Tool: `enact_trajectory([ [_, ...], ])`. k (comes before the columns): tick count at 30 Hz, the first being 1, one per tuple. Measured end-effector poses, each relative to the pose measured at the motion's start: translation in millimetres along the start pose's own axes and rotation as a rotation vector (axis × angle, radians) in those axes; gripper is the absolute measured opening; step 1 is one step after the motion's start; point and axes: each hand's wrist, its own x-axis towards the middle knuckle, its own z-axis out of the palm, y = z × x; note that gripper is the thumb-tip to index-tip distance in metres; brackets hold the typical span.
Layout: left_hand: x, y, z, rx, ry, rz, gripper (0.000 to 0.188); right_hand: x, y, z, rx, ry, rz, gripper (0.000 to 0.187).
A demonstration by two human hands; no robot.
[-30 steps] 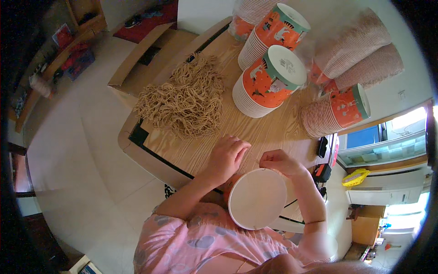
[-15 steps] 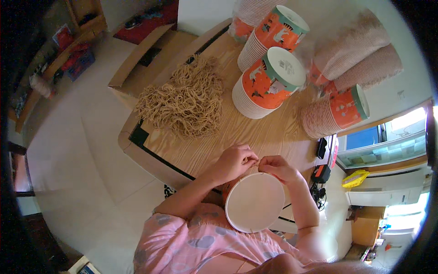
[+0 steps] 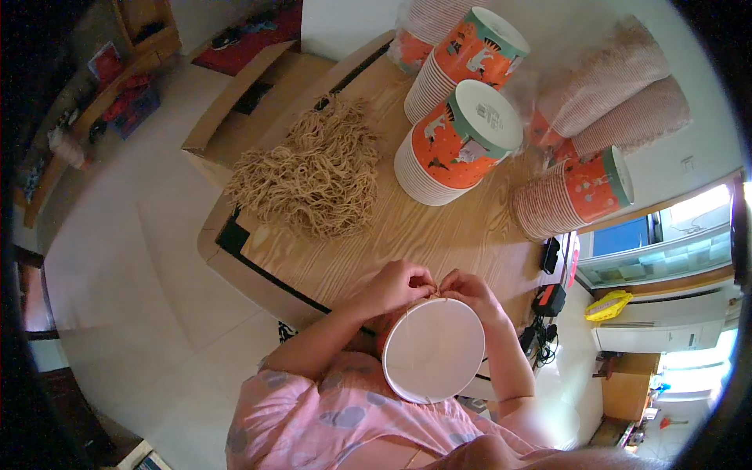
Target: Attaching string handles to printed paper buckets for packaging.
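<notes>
A white-lined paper bucket (image 3: pixel 435 351) rests against my body with its round mouth turned up toward me. At its far rim, my left hand (image 3: pixel 398 285) and my right hand (image 3: pixel 468 294) meet with fingertips pinched close together. Between them shows a short bit of tan twine (image 3: pixel 436 293), held at the rim. Both hands are closed, and their fingers hide most of the twine. A large loose heap of the same tan twine (image 3: pixel 313 176) lies on the wooden table beyond my left hand.
Upside-down stacks of orange and green paper buckets (image 3: pixel 454 145) stand at the back of the wooden table (image 3: pixel 407 239). Another stack (image 3: pixel 572 196) leans at the right, near plastic-wrapped stacks (image 3: pixel 607 78). A black and red power adapter (image 3: pixel 551 299) with cables lies at the right edge. An open cardboard box (image 3: pixel 223 117) is far left.
My hands have drawn closer together and a little nearer to the bucket's rim. The twine between them is now pulled in tighter against the rim.
</notes>
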Motion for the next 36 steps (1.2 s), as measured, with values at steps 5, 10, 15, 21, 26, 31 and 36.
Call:
enact_trajectory([
  [5, 2.6, -4.6, 4.9, -0.138, 0.016, -0.058, 0.012, -1.0, 10.9, -4.6, -0.012, 0.066, -0.23, 0.012],
  [10, 2.7, -2.8, 7.8, -0.208, 0.021, -0.096, 0.011, 6.1, 8.9, -7.6, -0.264, 0.016, -0.352, 0.012],
  [15, 5.6, -6.2, 8.6, -0.223, 0.035, -0.094, 0.011, 7.7, 3.4, -8.5, -0.275, 0.0, -0.3, 0.01],
  [21, 10.0, -8.2, 11.1, -0.286, 0.12, -0.054, 0.011, 15.0, -14.3, -10.0, -0.428, -0.055, -0.425, 0.013],
  [26, 9.9, -8.3, 9.1, -0.241, 0.116, -0.066, 0.014, 20.5, -20.3, -13.8, -0.512, -0.11, -0.423, 0.014],
  [31, 6.2, -16.7, 9.1, -0.171, 0.018, -0.113, 0.015, 23.0, -16.3, -14.6, -0.562, -0.135, -0.378, 0.015],
  [36, 3.5, -5.1, 3.1, -0.172, 0.052, -0.117, 0.016, 24.2, -19.6, -13.7, -0.495, -0.154, -0.465, 0.012],
])
